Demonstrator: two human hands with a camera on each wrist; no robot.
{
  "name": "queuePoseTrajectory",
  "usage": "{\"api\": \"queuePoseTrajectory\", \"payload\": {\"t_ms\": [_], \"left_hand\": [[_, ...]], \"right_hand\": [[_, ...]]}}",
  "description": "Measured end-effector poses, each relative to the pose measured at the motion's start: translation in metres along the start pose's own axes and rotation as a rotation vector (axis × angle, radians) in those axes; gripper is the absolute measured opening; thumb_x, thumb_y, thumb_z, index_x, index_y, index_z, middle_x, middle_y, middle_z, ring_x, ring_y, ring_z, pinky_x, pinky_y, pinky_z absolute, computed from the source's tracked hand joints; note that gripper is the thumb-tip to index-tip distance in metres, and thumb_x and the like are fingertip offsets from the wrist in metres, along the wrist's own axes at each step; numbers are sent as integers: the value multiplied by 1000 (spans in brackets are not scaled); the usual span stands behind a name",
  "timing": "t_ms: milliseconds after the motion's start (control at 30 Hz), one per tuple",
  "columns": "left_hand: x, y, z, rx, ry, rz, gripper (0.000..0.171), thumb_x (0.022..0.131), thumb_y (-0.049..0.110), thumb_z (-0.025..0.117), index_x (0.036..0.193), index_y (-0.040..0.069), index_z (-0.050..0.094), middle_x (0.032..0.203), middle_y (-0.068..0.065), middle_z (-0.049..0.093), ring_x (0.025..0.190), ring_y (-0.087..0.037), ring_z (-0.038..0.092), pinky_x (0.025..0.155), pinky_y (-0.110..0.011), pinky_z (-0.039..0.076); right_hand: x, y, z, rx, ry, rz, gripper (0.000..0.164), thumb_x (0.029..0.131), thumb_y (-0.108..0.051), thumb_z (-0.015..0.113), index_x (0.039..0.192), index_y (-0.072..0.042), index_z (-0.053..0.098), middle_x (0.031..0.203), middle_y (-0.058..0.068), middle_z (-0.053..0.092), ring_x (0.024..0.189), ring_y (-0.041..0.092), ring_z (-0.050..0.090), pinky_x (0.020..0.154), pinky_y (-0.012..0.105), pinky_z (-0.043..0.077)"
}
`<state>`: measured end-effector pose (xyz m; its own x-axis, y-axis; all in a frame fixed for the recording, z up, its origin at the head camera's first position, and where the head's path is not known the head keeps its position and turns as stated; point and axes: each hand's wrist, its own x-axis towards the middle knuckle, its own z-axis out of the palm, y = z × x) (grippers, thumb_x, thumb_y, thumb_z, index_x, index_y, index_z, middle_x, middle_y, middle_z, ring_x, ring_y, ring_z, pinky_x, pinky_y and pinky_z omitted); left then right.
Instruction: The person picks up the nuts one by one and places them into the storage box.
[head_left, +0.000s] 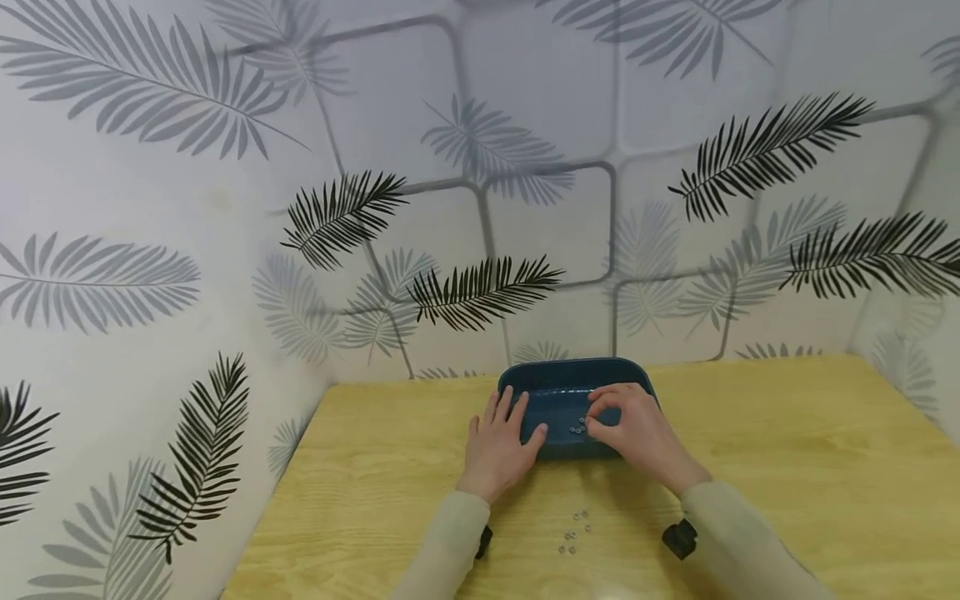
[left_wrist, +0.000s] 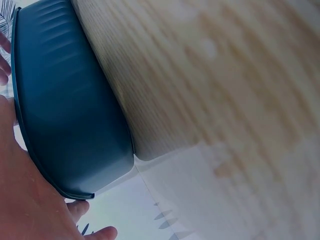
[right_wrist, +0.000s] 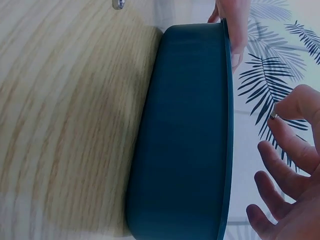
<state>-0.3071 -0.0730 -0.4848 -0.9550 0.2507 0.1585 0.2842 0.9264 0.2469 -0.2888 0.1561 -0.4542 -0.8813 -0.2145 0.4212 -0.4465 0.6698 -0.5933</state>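
A dark blue rectangular tub [head_left: 558,450] stands on the wooden table, with several small metal nuts [head_left: 577,430] on its floor. My left hand [head_left: 497,450] rests over the tub's left side, fingers spread and straight, the thumb reaching inside the rim. In the left wrist view that hand [left_wrist: 30,195] lies along the rim. Over the right part of the tub is my right hand [head_left: 637,429]. Its thumb and index finger pinch one small metal nut [right_wrist: 273,114], while the other fingers stay apart from it.
Several more loose nuts [head_left: 567,536] lie scattered on the table [head_left: 360,483] in front of the tub, between the forearms. A leaf-patterned wall [head_left: 540,233] rises behind the table's back edge. Each wrist carries a black device [head_left: 679,539].
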Motion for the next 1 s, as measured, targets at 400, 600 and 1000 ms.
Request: {"api": "queuePoseTrajectory", "payload": {"t_ms": [400, 600, 1000], "left_hand": [[3, -1, -7, 8, -1, 3, 69, 100, 61, 36, 157, 23, 29, 163, -6, 19, 149, -27, 12, 112, -60, 22], [0, 0, -4, 26, -6, 3, 68, 100, 61, 36, 157, 24, 29, 162, -5, 20, 149, -27, 14, 112, -60, 23], [0, -1, -1, 15, -11, -7, 68, 100, 61, 36, 157, 24, 29, 163, -5, 19, 149, -26, 12, 112, -59, 22]], "right_hand": [[18, -5, 0, -61, 32, -33, 5, 86, -14, 72, 81, -15, 75, 114, 11, 67, 117, 41, 50, 98, 60, 37], [21, -3, 5, -80, 39, -5, 5, 85, -16, 74, 82, -13, 76, 114, 11, 68, 117, 40, 51, 96, 58, 41], [30, 6, 13, -119, 28, 48, 11, 85, -18, 72, 85, -9, 77, 113, 13, 68, 117, 41, 50, 98, 60, 38]]}}
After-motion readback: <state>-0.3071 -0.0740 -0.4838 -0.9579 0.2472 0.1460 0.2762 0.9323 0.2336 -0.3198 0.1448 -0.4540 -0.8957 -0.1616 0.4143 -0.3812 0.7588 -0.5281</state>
